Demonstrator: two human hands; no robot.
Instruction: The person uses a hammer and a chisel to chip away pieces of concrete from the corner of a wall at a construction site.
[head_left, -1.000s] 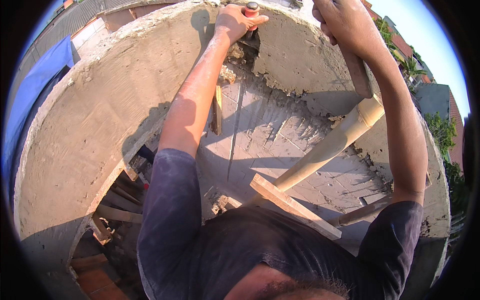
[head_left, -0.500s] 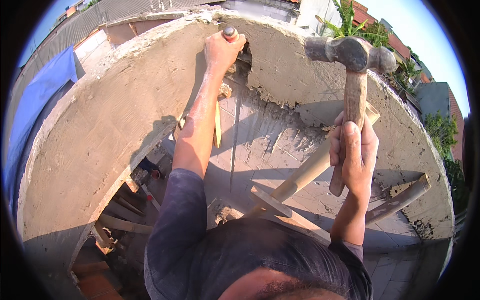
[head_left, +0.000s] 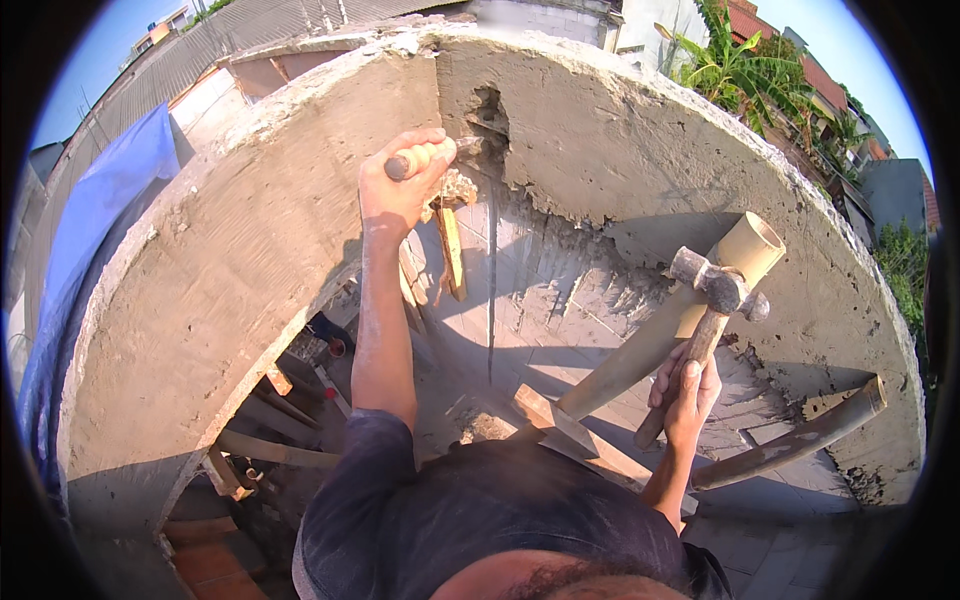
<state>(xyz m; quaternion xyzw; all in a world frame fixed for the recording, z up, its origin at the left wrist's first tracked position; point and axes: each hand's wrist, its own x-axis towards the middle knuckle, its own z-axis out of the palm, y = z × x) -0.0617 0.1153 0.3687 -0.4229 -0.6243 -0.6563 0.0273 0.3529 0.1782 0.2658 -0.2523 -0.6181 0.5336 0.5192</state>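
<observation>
My left hand point(head_left: 402, 188) is closed round a chisel point(head_left: 399, 167), its butt end toward me. The chisel's far end reaches the rough broken hollow point(head_left: 488, 125) near the inner corner of the plastered wall point(head_left: 600, 140). Lower on the right, my right hand point(head_left: 686, 392) grips the wooden handle of a ball-peen hammer point(head_left: 722, 290). The hammer's metal head points up and stands apart from the chisel, in front of a thick bamboo pole point(head_left: 640, 350).
Another bamboo pole point(head_left: 800, 445) leans at the right wall. A wooden board point(head_left: 575, 430) lies close to my body, and a wood strip point(head_left: 452, 255) hangs below the hollow. At left, an opening shows timber point(head_left: 270, 450) below. A blue tarp point(head_left: 110, 200) drapes outside the wall.
My left hand has come down and left, and the chisel has turned from pointing at the wall top to lying sideways at the hollow. The hammer has dropped lower.
</observation>
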